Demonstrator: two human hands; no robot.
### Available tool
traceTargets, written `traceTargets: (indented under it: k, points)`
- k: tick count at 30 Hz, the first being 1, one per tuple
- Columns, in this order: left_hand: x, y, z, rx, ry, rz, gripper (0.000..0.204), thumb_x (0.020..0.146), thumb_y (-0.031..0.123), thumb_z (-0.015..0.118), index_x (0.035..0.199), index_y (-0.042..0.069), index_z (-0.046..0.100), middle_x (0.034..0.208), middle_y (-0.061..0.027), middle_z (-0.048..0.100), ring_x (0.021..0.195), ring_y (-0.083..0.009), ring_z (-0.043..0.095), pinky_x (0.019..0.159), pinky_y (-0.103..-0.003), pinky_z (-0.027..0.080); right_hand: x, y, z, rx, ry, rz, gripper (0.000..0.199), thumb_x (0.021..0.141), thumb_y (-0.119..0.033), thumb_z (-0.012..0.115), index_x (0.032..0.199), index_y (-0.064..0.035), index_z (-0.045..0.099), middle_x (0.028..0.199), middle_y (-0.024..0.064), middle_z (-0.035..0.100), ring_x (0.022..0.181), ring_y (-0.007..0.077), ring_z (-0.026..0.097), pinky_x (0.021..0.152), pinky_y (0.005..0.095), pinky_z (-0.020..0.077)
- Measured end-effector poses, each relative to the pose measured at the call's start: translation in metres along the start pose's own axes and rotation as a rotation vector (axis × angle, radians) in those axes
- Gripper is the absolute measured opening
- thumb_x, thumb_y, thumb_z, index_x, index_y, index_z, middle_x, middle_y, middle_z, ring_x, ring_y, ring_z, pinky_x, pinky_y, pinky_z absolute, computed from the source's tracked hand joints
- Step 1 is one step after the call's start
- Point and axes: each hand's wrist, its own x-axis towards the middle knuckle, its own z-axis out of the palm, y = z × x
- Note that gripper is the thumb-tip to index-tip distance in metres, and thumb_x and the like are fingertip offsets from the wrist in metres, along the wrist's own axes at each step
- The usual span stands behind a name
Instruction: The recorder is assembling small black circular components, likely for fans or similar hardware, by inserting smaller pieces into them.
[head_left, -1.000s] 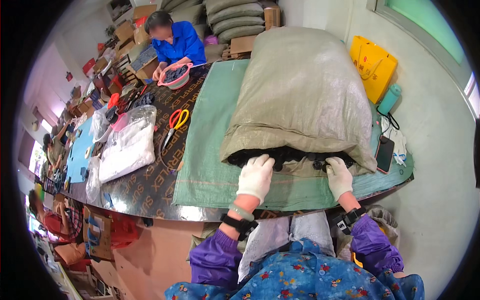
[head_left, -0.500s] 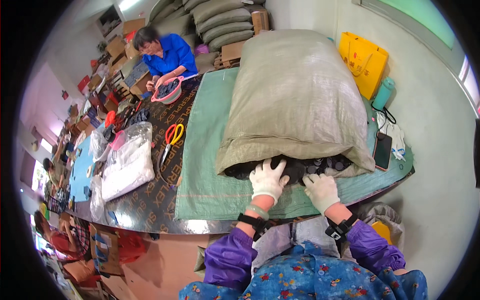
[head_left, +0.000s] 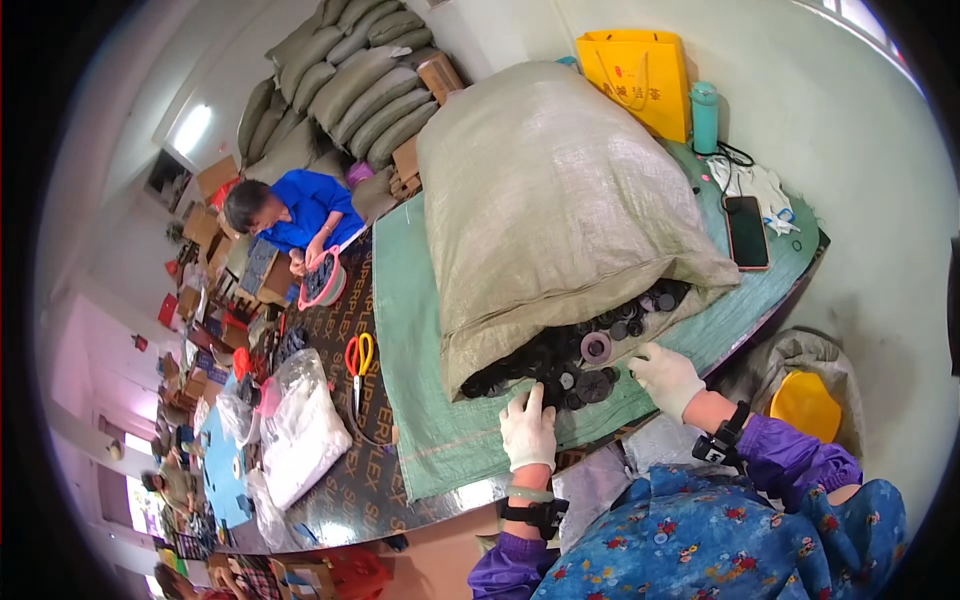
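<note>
A large grey-green woven sack (head_left: 560,190) lies with its mouth toward me. Black round plastic-looking pieces (head_left: 545,360), discs and rings of several sizes, show in the mouth and spill out at its lip. My left hand (head_left: 528,430), in a white glove, is at the near edge of the pile with its fingers stretched forward, touching the black pieces. My right hand (head_left: 667,382), also gloved, is beside the pile's right end near the lower lip of the sack, fingers extended and nothing visible in them. A paler ring (head_left: 596,347) lies on the pile between the hands.
A green woven sheet (head_left: 430,440) covers this part of the table. Red-and-yellow-handled scissors (head_left: 358,360) and a clear bag of white material (head_left: 305,430) lie left. A phone (head_left: 746,232), bottle (head_left: 704,118) and yellow paper bag (head_left: 635,85) are right. A co-worker in blue (head_left: 310,210) handles a pink basket (head_left: 323,280).
Both hands have drawn back out of the sack mouth toward me, and the right moved farther from the left. More black pieces now show at the lip. The view has turned.
</note>
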Motion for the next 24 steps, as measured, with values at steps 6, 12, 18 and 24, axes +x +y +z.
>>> traceTargets:
  k: [6, 12, 18, 24]
  points:
    - [-0.002, 0.000, -0.006, -0.021, 0.001, -0.032, 0.039, 0.078, 0.024, 0.067, 0.114, 0.014, 0.059, 0.106, -0.0131, 0.057, 0.098, -0.0334, 0.054, 0.081, -0.043, 0.047, 0.000, -0.003, 0.000, -0.097, -0.026, -0.071, 0.014, 0.077, -0.016, 0.062, 0.088, -0.0088, 0.059, 0.092, 0.0138, 0.055, 0.086, 0.0332, 0.059, 0.073, 0.0421, 0.0495]
    - [0.011, -0.002, -0.003, -0.082, 0.164, 0.062, 0.021, 0.077, 0.019, 0.069, 0.095, 0.008, 0.065, 0.093, -0.0108, 0.062, 0.087, -0.0304, 0.060, 0.074, -0.038, 0.049, -0.001, -0.008, -0.009, 0.075, -0.028, -0.025, 0.020, 0.078, -0.021, 0.064, 0.094, -0.0086, 0.062, 0.095, 0.0132, 0.057, 0.088, 0.0340, 0.058, 0.076, 0.0421, 0.0494]
    - [-0.011, 0.006, -0.020, -0.529, 0.227, -0.078, 0.009, 0.082, 0.005, 0.065, 0.090, 0.005, 0.063, 0.082, -0.0058, 0.062, 0.070, -0.0182, 0.060, 0.063, -0.030, 0.049, -0.006, -0.042, -0.013, 0.322, 0.068, -0.180, 0.027, 0.082, -0.025, 0.063, 0.105, -0.0113, 0.062, 0.104, 0.0120, 0.058, 0.092, 0.0324, 0.059, 0.078, 0.0401, 0.0500]
    - [-0.033, 0.042, -0.029, -1.560, -0.206, -0.354, 0.019, 0.089, 0.015, 0.063, 0.097, 0.005, 0.048, 0.081, -0.0062, 0.059, 0.065, -0.0122, 0.058, 0.055, -0.023, 0.047, -0.004, -0.076, -0.022, 0.438, 0.077, -0.342, 0.029, 0.083, -0.024, 0.060, 0.108, -0.0111, 0.060, 0.104, 0.0117, 0.058, 0.095, 0.0305, 0.058, 0.076, 0.0387, 0.0490]
